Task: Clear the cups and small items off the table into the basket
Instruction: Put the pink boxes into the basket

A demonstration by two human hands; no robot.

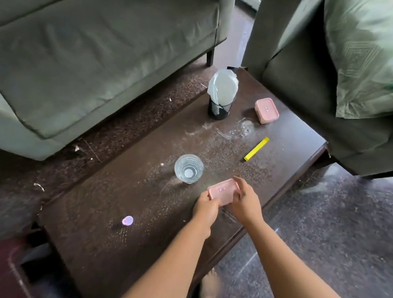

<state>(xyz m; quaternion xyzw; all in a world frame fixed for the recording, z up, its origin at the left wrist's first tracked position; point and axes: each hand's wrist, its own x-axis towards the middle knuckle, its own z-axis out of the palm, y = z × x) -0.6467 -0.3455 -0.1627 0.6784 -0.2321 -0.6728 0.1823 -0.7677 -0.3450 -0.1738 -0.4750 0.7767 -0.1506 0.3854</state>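
Note:
A small pink lidded box [223,189] sits near the front edge of the dark wooden table [137,249]. My left hand [206,207] grips its near left end and my right hand [245,202] curls round its right end. Just behind it to the left stands a clear drinking glass [188,168]. A second pink box [266,110] lies at the far right. A yellow stick-shaped item [256,149] lies between the two boxes. A small purple round item [127,220] rests at the near left. A black mesh basket [220,106] lined with a white bag stands at the far end.
Green sofas [92,60] flank the table on the left and the far right [310,98], close to its edges. White dust streaks mark the tabletop. My bare foot [209,289] stands on the speckled floor beside the table's near corner.

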